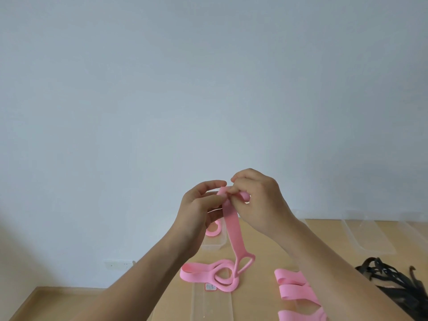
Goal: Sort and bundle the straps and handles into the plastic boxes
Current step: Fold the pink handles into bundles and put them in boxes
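Table (278, 246): clear box (370, 237), black straps (393, 281); L hand (199, 205), R hand (259, 198) pinch pink strap (232, 228).

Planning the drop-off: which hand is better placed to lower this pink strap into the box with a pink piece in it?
Probably left. Both hands pinch the strap, but the left hand is right by that box; the right hand is farther off.
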A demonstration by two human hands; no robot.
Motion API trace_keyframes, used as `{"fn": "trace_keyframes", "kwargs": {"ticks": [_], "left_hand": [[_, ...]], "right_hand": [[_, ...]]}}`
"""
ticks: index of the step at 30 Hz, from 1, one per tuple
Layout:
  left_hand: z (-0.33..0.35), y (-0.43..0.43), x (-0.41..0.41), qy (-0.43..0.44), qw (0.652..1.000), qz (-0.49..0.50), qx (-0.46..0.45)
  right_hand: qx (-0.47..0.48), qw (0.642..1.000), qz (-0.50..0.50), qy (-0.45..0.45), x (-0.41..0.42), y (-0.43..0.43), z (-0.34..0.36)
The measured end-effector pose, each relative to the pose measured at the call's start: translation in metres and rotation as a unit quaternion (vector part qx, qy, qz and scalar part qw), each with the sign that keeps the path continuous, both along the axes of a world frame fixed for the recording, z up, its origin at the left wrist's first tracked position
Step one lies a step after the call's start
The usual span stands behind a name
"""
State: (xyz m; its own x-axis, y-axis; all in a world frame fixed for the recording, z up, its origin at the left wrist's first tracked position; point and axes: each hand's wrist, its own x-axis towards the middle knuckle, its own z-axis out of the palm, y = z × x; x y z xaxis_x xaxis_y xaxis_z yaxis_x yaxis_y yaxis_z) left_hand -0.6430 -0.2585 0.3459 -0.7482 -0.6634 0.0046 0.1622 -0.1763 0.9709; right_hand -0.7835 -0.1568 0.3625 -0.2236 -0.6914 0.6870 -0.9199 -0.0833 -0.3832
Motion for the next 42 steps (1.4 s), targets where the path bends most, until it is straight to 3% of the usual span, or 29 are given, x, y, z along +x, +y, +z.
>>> {"fn": "trace_keyframes", "kwargs": {"ticks": [3, 6, 10, 14, 23, 28, 35, 42], "left_hand": [[-0.001, -0.002, 0.000, -0.016, 0.999, 0.007, -0.028], [0.000, 0.000, 0.000, -0.040, 0.997, 0.026, -0.066], [-0.001, 0.004, 0.000, -0.077, 0.989, 0.038, -0.119], [-0.004, 0.006, 0.001, -0.098, 0.985, 0.050, -0.134], [-0.013, 0.008, -0.002, -0.106, 0.987, 0.093, -0.074], [-0.016, 0.009, -0.005, -0.137, 0.986, 0.075, -0.055], [-0.016, 0.005, -0.003, -0.097, 0.994, 0.048, -0.024], [-0.020, 0.004, -0.003, -0.079, 0.994, 0.061, -0.045]], "right_hand": [[0.015, 0.999, 0.014, -0.031, 0.003, 0.004, 0.004], [0.019, 0.992, 0.022, -0.120, 0.004, 0.005, 0.011], [0.131, 0.965, 0.000, -0.227, -0.003, 0.004, 0.015], [0.168, 0.964, 0.046, -0.202, -0.001, 0.007, 0.019], [0.084, 0.979, 0.019, -0.184, 0.004, 0.006, 0.007], [0.036, 0.996, 0.012, -0.079, 0.004, 0.003, 0.000], [-0.012, 1.000, 0.019, -0.016, -0.001, 0.002, -0.011], [0.035, 0.999, 0.040, -0.011, 0.000, 0.004, -0.007]]}}
